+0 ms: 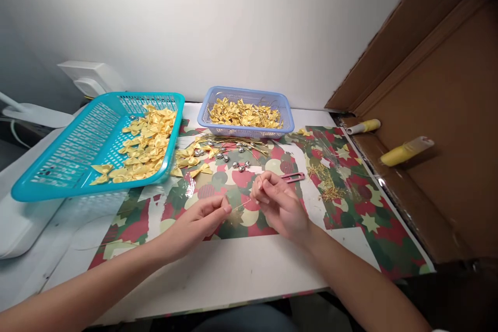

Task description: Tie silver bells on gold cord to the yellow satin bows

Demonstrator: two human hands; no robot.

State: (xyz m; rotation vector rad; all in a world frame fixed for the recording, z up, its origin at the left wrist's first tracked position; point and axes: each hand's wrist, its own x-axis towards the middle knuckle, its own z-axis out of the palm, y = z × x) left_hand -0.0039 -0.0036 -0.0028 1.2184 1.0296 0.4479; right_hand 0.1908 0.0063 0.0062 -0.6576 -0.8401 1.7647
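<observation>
A thin gold cord (241,205) stretches between my two hands above the patterned sheet. My left hand (208,216) pinches one end between thumb and fingertips. To its right and slightly higher, my right hand (280,203) is closed on the cord too, fingers curled. Just beyond them lie small silver bells (241,167) in little clusters. Loose yellow ribbon bows (201,170) are at the left, beside a bundle of gold cords (237,141). A pink flat tool with a slot (293,177) lies partly hidden behind my right hand.
A turquoise basket (78,187) with yellow bows stands at the left. At the back, a blue-violet basket (249,130) holds bows with gold cords. Gold cord scraps (330,189) are scattered at the right, near a cardboard wall (439,114) with two yellow-and-white tubes (406,150) sticking out.
</observation>
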